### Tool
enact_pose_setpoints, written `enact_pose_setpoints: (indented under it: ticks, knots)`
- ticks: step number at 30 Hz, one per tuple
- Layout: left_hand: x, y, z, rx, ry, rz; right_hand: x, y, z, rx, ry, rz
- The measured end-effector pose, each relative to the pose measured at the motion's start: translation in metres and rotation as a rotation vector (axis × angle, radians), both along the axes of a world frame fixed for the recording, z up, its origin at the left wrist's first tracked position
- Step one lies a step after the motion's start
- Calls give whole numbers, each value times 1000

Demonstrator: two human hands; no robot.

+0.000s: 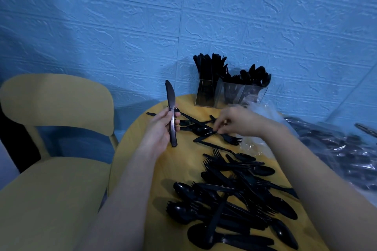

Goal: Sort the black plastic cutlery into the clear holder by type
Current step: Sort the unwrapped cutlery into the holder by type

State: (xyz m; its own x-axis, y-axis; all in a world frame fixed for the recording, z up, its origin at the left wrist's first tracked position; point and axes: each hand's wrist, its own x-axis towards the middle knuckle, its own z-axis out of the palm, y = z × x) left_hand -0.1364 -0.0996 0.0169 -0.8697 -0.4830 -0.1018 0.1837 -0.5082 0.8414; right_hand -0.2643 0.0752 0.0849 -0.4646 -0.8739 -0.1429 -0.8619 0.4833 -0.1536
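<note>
**Knife in one hand, next piece under the other**

Knife [171, 114] first: it stands blade-up in the left hand [161, 128], whose grip is closed round the handle, thumb on one side and fingers wrapped on the other. Over to the right hand [234, 122], reaching into the scattered pieces [206, 130] in the middle of the bench [142, 140], fingertips pinching down on a slim black handle there; motion blur makes it hard to say whether that piece is a knife or a fork, and hard to say it is off the surface yet.

The clear holder [228, 93] sits at the far edge of the bench against the blue wall [122, 16], already well stocked, with a tall bunch in the left compartment and spoon bowls showing in the right one. A big unsorted heap [234, 199] lies near the person, so I'd call this job roughly mid-way.

To do this step well: check the type of the pinched piece before pairing it with the knife, gather like with like, align the handles, then drop them handle-down into the matching compartment so nothing snags on the crowded bunch.

Beside the bench stands a yellow chair [55, 108], and crinkled clear plastic wrap [265, 112] lies on the right.

No brand, label or readable writing shows anywhere.
</note>
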Motion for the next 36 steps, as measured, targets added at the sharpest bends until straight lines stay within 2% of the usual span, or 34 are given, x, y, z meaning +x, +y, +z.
enact_pose_setpoints:
  ticks: [5,10,24,28,31,36]
  knots:
    - [0,1,1,-3,1,1,2,-23,-27,156,251,200]
    - [0,1,0,-8,10,6,-1,-28,-30,64,349,239]
    - [0,-1,0,14,10,18,-26,-3,3,-562,-235,-265]
    - [0,-1,-1,14,12,21,-27,5,9,-719,-373,-333]
    - [-1,-2,-1,8,1,22,-30,10,11,-721,-380,-355]
    - [-1,-2,0,13,-6,33,-36,18,9,-579,-393,-367]
